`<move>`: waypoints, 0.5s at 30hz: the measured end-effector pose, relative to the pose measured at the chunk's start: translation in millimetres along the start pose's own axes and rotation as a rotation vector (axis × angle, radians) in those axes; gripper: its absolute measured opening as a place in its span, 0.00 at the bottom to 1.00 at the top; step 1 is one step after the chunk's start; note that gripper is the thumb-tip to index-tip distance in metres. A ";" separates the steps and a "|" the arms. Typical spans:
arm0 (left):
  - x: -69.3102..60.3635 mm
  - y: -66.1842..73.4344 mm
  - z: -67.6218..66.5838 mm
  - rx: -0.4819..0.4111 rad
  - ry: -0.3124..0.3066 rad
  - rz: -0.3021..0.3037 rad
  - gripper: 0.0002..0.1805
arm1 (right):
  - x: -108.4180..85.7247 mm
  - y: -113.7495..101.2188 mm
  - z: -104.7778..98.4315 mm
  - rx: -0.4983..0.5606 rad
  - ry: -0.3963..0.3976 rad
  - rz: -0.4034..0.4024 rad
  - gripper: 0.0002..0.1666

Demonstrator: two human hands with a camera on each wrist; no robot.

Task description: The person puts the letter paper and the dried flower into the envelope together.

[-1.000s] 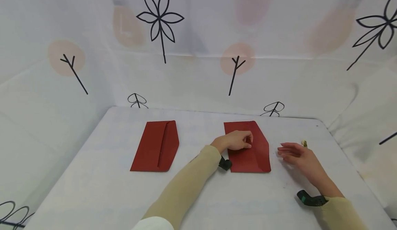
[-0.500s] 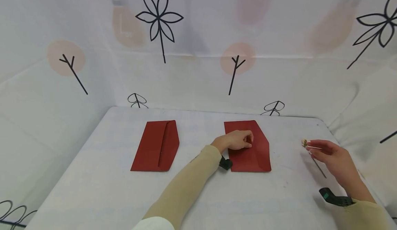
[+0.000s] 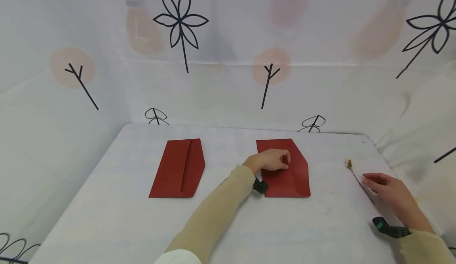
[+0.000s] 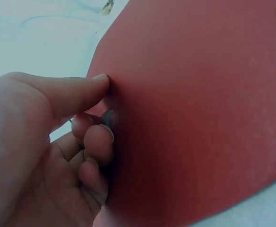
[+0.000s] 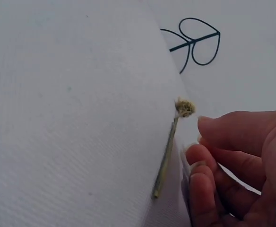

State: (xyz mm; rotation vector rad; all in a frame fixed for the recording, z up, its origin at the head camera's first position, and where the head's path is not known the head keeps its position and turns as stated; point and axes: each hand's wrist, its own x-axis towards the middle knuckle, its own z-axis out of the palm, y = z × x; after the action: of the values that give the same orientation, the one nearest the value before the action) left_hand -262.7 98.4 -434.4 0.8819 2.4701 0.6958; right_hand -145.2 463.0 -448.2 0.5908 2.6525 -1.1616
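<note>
In the head view my left hand (image 3: 271, 160) lies over the right-hand red envelope (image 3: 301, 177), fingers curled. The left wrist view has its thumb tip against the red paper (image 4: 199, 94) and the other fingertips bent in at the paper's near side, pinching it. My right hand (image 3: 392, 192) hovers beside a small dried flower (image 3: 349, 164) with a yellowish head and a thin stem. From the right wrist view, its fingers are loosely bent, with a gap between them and the flower (image 5: 164, 161); nothing shows in their grasp.
A second red envelope (image 3: 174, 169), its slit visible, lies flat on the left part of the white table (image 3: 117, 216). A white patterned curtain (image 3: 228, 90) rises behind the table and along both sides.
My right hand has moved right, from beside the envelope to the flower's head, then slightly down along the stem. The left hand and both envelopes have stayed in place.
</note>
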 end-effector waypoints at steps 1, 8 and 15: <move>-0.1 0.1 -0.2 0.009 -0.002 -0.003 0.06 | 2.9 3.2 0.6 -0.002 -0.012 0.010 0.48; -1.3 2.0 -1.7 0.035 -0.002 -0.014 0.06 | 11.0 7.7 1.4 -0.050 -0.061 0.002 0.46; -3.3 3.8 -1.1 0.009 0.004 -0.022 0.05 | 2.2 -5.0 -1.7 -0.094 -0.094 -0.026 0.48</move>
State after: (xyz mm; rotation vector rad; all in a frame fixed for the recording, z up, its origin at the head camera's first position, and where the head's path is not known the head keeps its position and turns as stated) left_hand -259.2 98.4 -430.6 0.8562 2.4845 0.6802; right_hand -149.4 461.8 -444.4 0.4755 2.6257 -1.0372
